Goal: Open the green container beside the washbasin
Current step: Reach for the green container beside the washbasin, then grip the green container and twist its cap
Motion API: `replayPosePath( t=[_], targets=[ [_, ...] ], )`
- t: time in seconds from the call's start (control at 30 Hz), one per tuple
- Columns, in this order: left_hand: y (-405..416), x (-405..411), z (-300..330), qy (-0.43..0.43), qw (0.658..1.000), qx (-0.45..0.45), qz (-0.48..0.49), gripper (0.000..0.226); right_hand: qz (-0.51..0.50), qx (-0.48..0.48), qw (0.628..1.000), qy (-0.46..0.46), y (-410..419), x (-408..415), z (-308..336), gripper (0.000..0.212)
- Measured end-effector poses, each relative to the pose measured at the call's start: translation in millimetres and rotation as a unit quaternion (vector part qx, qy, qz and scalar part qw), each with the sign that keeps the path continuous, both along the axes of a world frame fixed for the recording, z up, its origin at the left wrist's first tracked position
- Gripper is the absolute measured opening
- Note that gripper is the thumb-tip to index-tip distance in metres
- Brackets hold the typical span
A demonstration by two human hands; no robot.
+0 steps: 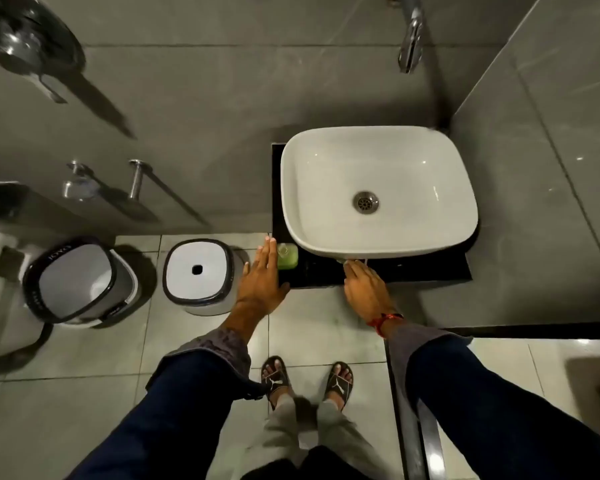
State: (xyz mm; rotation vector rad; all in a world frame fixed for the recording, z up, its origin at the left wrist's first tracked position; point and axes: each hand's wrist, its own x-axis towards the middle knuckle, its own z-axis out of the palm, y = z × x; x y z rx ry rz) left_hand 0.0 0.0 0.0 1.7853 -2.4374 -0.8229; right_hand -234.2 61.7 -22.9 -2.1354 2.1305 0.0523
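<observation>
Grey-tiled bathroom; a black surface (430,268) carries the white washbasin (378,192). I see the green container (287,257) on that surface's near-left corner, just left of the basin. My left hand (261,282) lies flat beside it, fingers (265,252) straight and pressed together, touching its left side. My right hand (364,289) rests at the basin's near rim, fingers loosely together, pinching nothing. Two bins (198,275) stand on the floor to the left.

black counter (430,270), white washbasin (378,188), green container (287,257) on it
</observation>
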Motion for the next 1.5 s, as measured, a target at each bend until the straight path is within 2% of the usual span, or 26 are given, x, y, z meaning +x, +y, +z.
replayPosePath(
  t=[0.1, 0.3, 0.4, 0.53, 0.6, 0.7, 0.8, 0.9, 1.1, 1.2, 1.37, 1.5],
  targets=[
    [9, -1, -17, 0.013, 0.999, 0.029, 0.006, 0.099, -0.049, 0.030, 0.998, 0.007, 5, 3, -18, 0.042],
    [18, 4, -52, 0.019, 0.999, 0.041, 0.000, 0.100, -0.060, -0.019, 0.997, 0.046, 14, 12, -42, 0.026],
    [20, 9, -64, 0.021, 0.999, 0.044, 0.005, 0.101, -0.059, -0.018, 0.998, 0.030, 12, 17, -53, 0.020],
    [15, 10, -74, 0.012, 0.999, 0.044, 0.023, 0.101, -0.049, -0.035, 0.995, -0.075, 10, 19, -58, 0.022],
    [13, 10, -78, 0.003, 0.999, 0.048, 0.024, 0.100, -0.045, -0.077, 0.987, -0.132, 14, 20, -56, 0.026],
    [14, 7, -81, -0.006, 0.999, 0.053, 0.011, 0.099, -0.051, -0.148, 0.964, -0.214, 22, 21, -45, 0.025],
    [16, 4, -80, -0.001, 0.998, 0.060, -0.004, 0.100, -0.035, -0.215, 0.942, -0.255, 24, 22, -30, 0.017],
    [20, 8, -74, 0.007, 0.998, 0.062, -0.006, 0.100, -0.042, -0.239, 0.921, -0.304, 18, 32, -11, 0.020],
    [29, 20, -68, 0.001, 0.999, 0.051, -0.009, 0.098, -0.033, -0.181, 0.931, -0.315, 8, 54, 6, 0.023],
    [30, 19, -65, 0.008, 0.999, 0.049, -0.006, 0.098, -0.029, -0.143, 0.944, -0.296, 1, 60, 12, 0.023],
    [21, 13, -60, 0.021, 0.999, 0.040, -0.003, 0.099, -0.019, -0.139, 0.952, -0.273, -29, 70, 28, 0.023],
    [18, 13, -59, 0.019, 0.999, 0.038, -0.001, 0.097, 0.005, -0.067, 0.971, -0.231, -52, 86, 33, 0.025]
  ],
)
